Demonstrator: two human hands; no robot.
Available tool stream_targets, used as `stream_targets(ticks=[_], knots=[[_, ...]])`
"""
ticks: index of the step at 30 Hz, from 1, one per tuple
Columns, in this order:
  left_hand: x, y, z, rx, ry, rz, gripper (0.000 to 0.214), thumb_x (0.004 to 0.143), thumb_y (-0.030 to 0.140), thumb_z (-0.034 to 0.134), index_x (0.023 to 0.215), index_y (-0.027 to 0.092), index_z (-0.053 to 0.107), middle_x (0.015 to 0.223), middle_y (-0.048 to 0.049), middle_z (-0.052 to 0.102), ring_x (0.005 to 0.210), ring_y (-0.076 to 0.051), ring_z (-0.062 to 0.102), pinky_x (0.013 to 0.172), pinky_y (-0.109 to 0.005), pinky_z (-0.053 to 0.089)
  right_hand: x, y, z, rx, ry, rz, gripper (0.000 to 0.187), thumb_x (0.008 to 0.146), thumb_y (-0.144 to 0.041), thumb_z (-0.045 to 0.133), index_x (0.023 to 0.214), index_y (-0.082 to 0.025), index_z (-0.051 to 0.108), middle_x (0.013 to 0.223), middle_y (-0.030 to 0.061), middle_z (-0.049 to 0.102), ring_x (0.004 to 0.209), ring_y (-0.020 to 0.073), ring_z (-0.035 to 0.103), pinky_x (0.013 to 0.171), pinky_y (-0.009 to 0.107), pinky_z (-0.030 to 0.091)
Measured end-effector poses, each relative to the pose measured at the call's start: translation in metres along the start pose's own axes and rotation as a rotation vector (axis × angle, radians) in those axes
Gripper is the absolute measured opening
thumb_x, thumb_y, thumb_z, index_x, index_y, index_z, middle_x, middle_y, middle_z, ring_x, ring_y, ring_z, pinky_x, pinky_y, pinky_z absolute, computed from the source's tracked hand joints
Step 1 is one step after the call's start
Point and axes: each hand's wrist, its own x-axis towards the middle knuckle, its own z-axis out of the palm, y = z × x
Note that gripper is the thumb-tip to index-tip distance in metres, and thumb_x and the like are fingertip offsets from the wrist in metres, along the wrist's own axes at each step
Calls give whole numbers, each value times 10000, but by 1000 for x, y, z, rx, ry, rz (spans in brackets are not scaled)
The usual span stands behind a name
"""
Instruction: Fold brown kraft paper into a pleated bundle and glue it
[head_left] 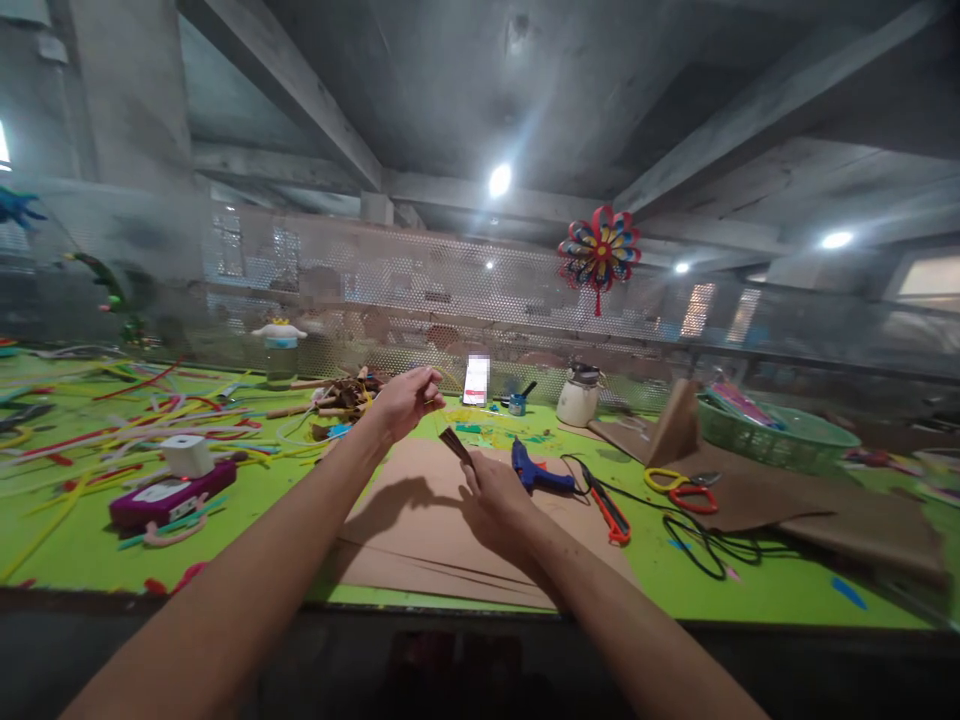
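Observation:
My right hand (499,500) is closed around a narrow brown folded strip (454,445), which looks like kraft paper and points up and to the left. Raised to the upper left of it, my left hand (409,400) has its fingers pinched together. A thin yellowish strand (450,377) shows at those fingertips; its far end is hard to make out. Below both hands lie flat sheets of brown paper (420,560). Just right of my right hand, a blue glue gun (544,474) rests on the paper beside a utility knife (609,510) with an orange end.
Left on the green table are colourful pipe cleaners (150,425), a purple box (174,497) and brown scraps (349,395). Behind stand a phone (475,380) and a cream jug (577,398). Scissors (684,488), a black cable (705,540) and a green basket (780,440) lie right.

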Motion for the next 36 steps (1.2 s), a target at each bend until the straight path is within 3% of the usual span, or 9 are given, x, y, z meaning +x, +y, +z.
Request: stream_targets(ticks=[6,11,14,18,21,26,29,32,36], knots=[[-4,20,-7,188,-43,-77,194,836,319,531,800,132,568,804,-93,643,805,-200,624,732,-398,508,-9,-1,1,21,65,-77,211,909,-258,364,1049,-172,496,863,77,640,762,186,561,634,274,304],[-12,23,-8,378,-70,-224,331,763,439,609,891,134,620,1020,-149,637,838,-215,619,671,-353,509,-4,0,2,25,31,-48,228,909,-242,350,1061,-166,501,885,90,647,775,192,568,629,273,310],[-15,17,-10,396,-59,-263,340,747,440,626,861,121,651,956,-137,655,766,-165,610,663,-290,484,-2,0,1,7,-8,-14,232,901,-253,374,1076,-166,500,910,94,649,783,195,570,627,274,307],[-17,8,-19,483,-40,-267,149,643,194,724,773,133,689,732,-59,669,613,-95,552,587,-213,435,-3,-1,0,-5,-4,-27,245,914,-253,342,1078,-168,502,913,92,648,769,190,570,634,278,304],[-17,7,-25,549,-36,-286,103,595,71,701,669,144,694,575,-30,632,501,-82,499,495,-193,401,-6,-3,-1,-18,-4,-36,228,911,-265,353,1046,-167,508,899,92,644,764,189,565,630,277,300],[-18,12,-30,551,-57,-281,125,575,28,676,631,138,692,557,-59,639,472,-95,520,450,-181,392,-11,-6,-5,-39,-4,-28,223,922,-266,331,1021,-175,508,893,84,640,766,188,566,620,277,299],[-16,14,-34,702,-41,-267,179,514,-7,661,577,159,686,513,-35,633,450,-107,521,446,-187,390,-13,-7,-5,-52,9,-22,213,916,-262,351,1039,-171,499,904,88,634,792,191,564,642,280,310],[-11,11,-40,888,8,-290,240,435,-61,619,449,177,648,372,11,551,367,-99,450,391,-182,313,-13,-8,-2,-75,43,-22,213,920,-258,334,1026,-172,498,897,88,627,800,193,558,666,289,316],[-6,5,-43,937,65,-293,281,392,-112,573,355,166,597,293,23,468,338,-95,395,384,-194,260,-15,-9,1,-86,57,-49,211,921,-263,322,1000,-179,499,888,87,621,785,196,552,658,294,315]])
